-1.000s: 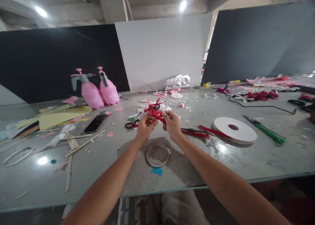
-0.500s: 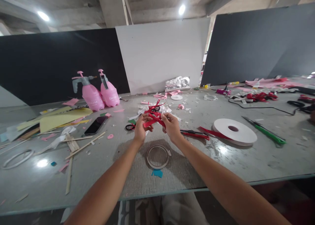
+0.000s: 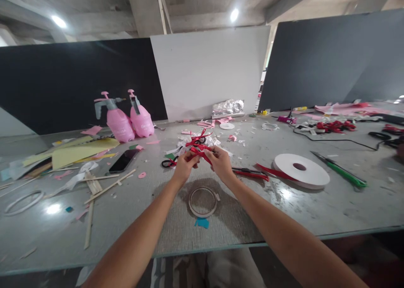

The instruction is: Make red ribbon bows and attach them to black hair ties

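Note:
A piece of red ribbon [image 3: 202, 151] is pinched between my two hands, above the middle of the table. My left hand [image 3: 185, 166] closes on its left part with thumb and fingers, and my right hand [image 3: 220, 161] grips the right part. The fingers hide some of the ribbon's folds. Just behind lie more red ribbon and dark-handled scissors [image 3: 170, 162] among white scraps. Below my hands a roll of tape [image 3: 191, 203] lies flat. A red utility knife [image 3: 251, 173] rests to the right of my right hand.
Farther right are a large ribbon roll [image 3: 311, 170] with a red tail and a green-handled knife [image 3: 344, 172]. To the left lie a phone [image 3: 123, 161], wooden sticks [image 3: 110, 186] and yellow paper [image 3: 78, 153]. Two pink spray bottles [image 3: 121, 126] stand behind, before upright panels.
My hands have come closer together, and the red ribbon between them is more bunched. My left hand has shifted slightly to the right. The surrounding things have stayed put.

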The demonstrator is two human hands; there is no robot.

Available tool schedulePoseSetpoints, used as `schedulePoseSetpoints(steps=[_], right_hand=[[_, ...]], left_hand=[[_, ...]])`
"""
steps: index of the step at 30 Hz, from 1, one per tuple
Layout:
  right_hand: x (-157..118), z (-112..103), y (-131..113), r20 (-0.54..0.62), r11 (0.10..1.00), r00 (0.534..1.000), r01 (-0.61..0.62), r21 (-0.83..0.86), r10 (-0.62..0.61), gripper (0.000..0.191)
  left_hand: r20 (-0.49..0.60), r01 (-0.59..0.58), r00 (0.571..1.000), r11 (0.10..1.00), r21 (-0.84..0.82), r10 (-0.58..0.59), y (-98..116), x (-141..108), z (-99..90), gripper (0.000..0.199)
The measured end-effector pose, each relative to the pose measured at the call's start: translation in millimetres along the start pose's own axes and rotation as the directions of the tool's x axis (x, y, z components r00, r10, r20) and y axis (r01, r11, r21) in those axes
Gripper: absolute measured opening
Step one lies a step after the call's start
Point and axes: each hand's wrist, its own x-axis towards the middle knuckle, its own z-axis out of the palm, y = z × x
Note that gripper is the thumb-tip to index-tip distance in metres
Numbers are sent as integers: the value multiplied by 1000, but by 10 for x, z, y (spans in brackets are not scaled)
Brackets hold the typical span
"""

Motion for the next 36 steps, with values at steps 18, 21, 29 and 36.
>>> schedulePoseSetpoints(steps=[18,21,29,36], right_hand=[[49,12,46,-42,994,999,26,104,-21,24],[48,9,30,-45,995,999,29,94,-25,23],[43,10,22,-66,974,997,41,222,-27,20],[29,-13,-27,-21,944,999,-36,328,46,29]], left_hand=[[-22,-39,999,996,74,41,71,-38,71,25],[-41,-36,998,994,103,41,62,-27,64,26],[-24,-103,994,993,61,105,69,-22,67,24],[-1,-19,1000,996,-91,19,39,-32,83,22]])
